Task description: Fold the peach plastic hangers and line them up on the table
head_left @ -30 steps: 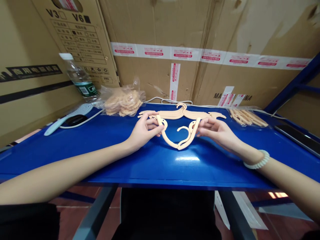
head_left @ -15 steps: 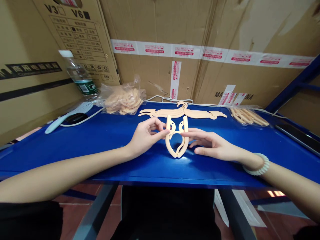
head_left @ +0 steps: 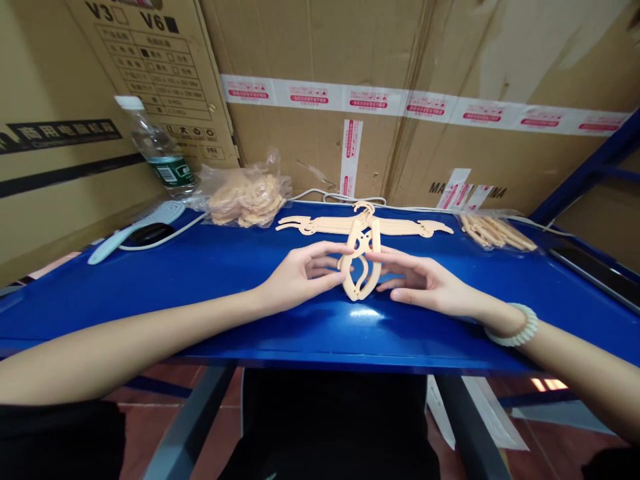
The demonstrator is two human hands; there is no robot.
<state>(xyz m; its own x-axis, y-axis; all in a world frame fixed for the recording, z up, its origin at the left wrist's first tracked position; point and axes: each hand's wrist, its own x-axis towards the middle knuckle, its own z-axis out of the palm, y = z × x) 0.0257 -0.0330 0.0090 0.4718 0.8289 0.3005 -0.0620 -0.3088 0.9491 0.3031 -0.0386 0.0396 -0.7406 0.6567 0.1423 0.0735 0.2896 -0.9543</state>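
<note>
A peach plastic folding hanger (head_left: 361, 262) stands on the blue table (head_left: 250, 293), its two arms folded together almost upright. My left hand (head_left: 306, 275) presses its left arm with the fingertips. My right hand (head_left: 419, 282), with a bead bracelet at the wrist, presses its right arm. Just behind it, a pile of unfolded hangers (head_left: 363, 226) lies flat.
A clear bag of peach parts (head_left: 244, 196) sits at the back left, beside a water bottle (head_left: 157, 155), a light blue brush (head_left: 131, 231) and a black object. Another bag of peach sticks (head_left: 497, 232) lies at the back right. Cardboard boxes wall in the back.
The hanger's two arms have been squeezed from a wide open V into a narrow upright fold. Both hands moved inward toward each other.
</note>
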